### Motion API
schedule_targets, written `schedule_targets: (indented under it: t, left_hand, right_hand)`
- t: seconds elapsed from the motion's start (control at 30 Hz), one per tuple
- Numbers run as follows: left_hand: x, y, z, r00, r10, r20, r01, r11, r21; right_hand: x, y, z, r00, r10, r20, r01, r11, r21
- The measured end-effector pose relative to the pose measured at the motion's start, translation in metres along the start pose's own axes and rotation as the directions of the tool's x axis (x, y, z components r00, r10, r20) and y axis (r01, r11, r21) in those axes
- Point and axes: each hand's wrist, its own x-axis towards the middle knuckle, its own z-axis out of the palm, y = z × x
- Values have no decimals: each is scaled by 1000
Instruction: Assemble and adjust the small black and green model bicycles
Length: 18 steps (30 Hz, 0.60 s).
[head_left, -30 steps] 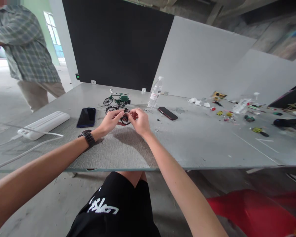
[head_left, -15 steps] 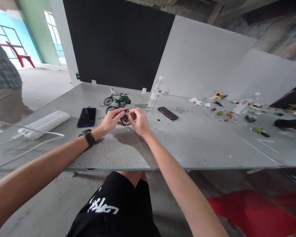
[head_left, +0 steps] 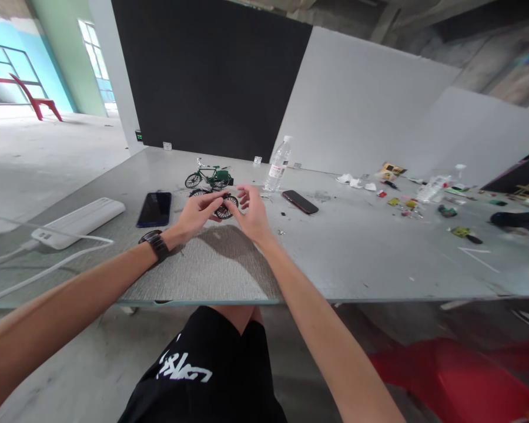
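- A black model bicycle [head_left: 227, 209] is standing between the person's two hands over the near-left part of the table, one spoked wheel showing between the fingers and another poking out beyond the left hand.
- The left hand [head_left: 199, 211] is gripping this model, its fingers and thumb closing on it from the left, so the visible near wheel is sitting just beyond its fingertips.
- The right hand [head_left: 251, 214] is spreading its thumb and fingers apart: the thumb is lying at the wheel's right edge, the fingers are curving in the air above and to the right. Whether the thumb is pressing on the wheel, I cannot tell.
- A green model bicycle [head_left: 209, 175] is standing upright just behind the held one, its handlebar pointing left.
- A dark phone [head_left: 154, 209] is lying left of the left hand, above the black watch [head_left: 156, 244] that is circling that wrist.
- A second phone [head_left: 300, 202] is lying to the right of the right hand, and a clear bottle [head_left: 277, 167] is standing behind it.
- A small silvery piece [head_left: 281, 233] is resting on the table [head_left: 348, 252] nearer the person.
- Further left, a white power bank [head_left: 80, 222] is lying with a cable plugged in.
- Far right, small coloured pieces are lying scattered.
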Motion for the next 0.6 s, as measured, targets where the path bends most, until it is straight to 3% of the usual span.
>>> schedule_targets:
  t: [0.17,0.3,0.37,0.47,0.6]
  left_hand:
    - [1,0,0,999,22,-24,-24,999,-49]
    - [2,4,1,996,60,-65,-62,998,-22]
    - [3,2,2,989,57,-138,-62,998,-26]
    - [6,-1,3,967,-33,-253,21,999,-49]
    - [7,-2,4,965,-147,-216,114,981,-157]
  right_hand:
    - [1,1,-3,987,-34,156,13,992,129]
    - [1,0,-4,995,-80,62,78,996,40]
    - [0,-1,-4,993,-118,21,118,992,-44]
    - [-1,-3,-4,984,-178,5,177,972,-157]
    - [-3,-6,-3,968,-245,48,249,937,-244]
